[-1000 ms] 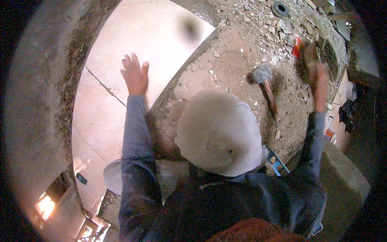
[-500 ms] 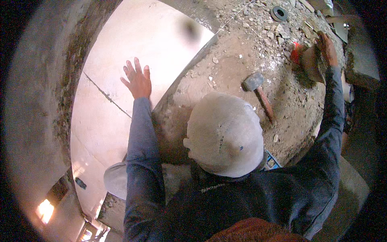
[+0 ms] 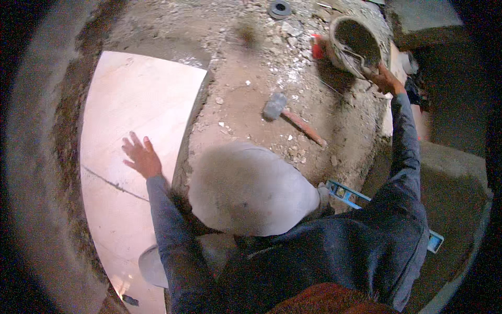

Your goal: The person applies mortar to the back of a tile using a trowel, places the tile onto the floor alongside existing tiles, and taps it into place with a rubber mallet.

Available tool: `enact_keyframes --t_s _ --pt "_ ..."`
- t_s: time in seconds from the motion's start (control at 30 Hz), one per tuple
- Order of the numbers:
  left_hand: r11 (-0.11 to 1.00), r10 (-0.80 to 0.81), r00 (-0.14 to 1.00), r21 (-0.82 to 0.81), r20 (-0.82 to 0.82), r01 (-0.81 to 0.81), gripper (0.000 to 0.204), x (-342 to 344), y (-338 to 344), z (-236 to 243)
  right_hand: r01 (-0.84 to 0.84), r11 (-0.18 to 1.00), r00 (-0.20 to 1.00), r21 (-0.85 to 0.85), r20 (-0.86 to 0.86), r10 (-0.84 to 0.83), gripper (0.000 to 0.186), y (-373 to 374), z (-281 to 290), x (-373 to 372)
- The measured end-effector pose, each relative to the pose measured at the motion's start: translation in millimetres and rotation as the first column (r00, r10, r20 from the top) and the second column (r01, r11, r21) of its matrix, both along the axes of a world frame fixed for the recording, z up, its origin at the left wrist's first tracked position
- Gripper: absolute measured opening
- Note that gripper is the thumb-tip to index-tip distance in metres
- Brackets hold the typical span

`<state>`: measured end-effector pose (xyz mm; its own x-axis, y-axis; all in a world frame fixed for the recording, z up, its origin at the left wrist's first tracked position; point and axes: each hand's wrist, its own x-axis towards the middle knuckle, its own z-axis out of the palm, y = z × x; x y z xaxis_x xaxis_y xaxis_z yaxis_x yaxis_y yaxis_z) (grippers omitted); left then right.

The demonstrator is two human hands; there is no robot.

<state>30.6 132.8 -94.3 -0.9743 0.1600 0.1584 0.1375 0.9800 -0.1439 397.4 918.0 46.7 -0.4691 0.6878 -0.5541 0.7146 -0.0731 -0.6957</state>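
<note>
My left hand (image 3: 143, 156) lies flat with fingers spread on large pale floor tiles (image 3: 146, 94), just above a dark joint between them. At the upper right, my right hand (image 3: 388, 81) grips the near rim of a mortar-stained bucket (image 3: 340, 44). The bucket's opening faces me and a curved wire handle hangs across it. Between my arms, on the dirt, a hammer (image 3: 299, 125) lies with a grey block head and a reddish wooden handle. A blue spirit level (image 3: 349, 194) passes partly under my right arm.
A pale, dusty rounded form (image 3: 251, 188), seemingly my knee, fills the middle. Rubble (image 3: 290, 34) and a dark ring-shaped roll (image 3: 280, 9) lie at the far side. Something red (image 3: 317, 47) is beside the bucket. A grey wall (image 3: 36, 157) bounds the left.
The view has shifted, so the tiles and hammer appear further left. The bucket has been turned so its opening now shows. My left hand stays on the tiles.
</note>
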Motion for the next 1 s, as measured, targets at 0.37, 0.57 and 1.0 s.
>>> enact_keyframes --t_s 0.37,0.57,1.0 --pt "0.996 -0.002 1.0 0.088 -0.004 0.002 0.062 -1.5 21.9 -14.7 -0.339 0.349 0.921 0.874 0.233 0.312 0.052 15.7 62.6 94.4" --pt "0.996 0.006 0.999 0.087 -0.042 -0.002 0.063 1.4 20.3 -5.1 -0.436 -0.308 0.689 0.845 0.534 0.489 0.049 -104.7 65.4 -55.1" --pt "0.969 -0.006 0.998 0.246 0.069 -0.011 0.068 -8.6 21.5 8.8 -0.553 -0.472 0.329 0.687 0.7 0.633 0.039 -386.0 8.1 -626.9"
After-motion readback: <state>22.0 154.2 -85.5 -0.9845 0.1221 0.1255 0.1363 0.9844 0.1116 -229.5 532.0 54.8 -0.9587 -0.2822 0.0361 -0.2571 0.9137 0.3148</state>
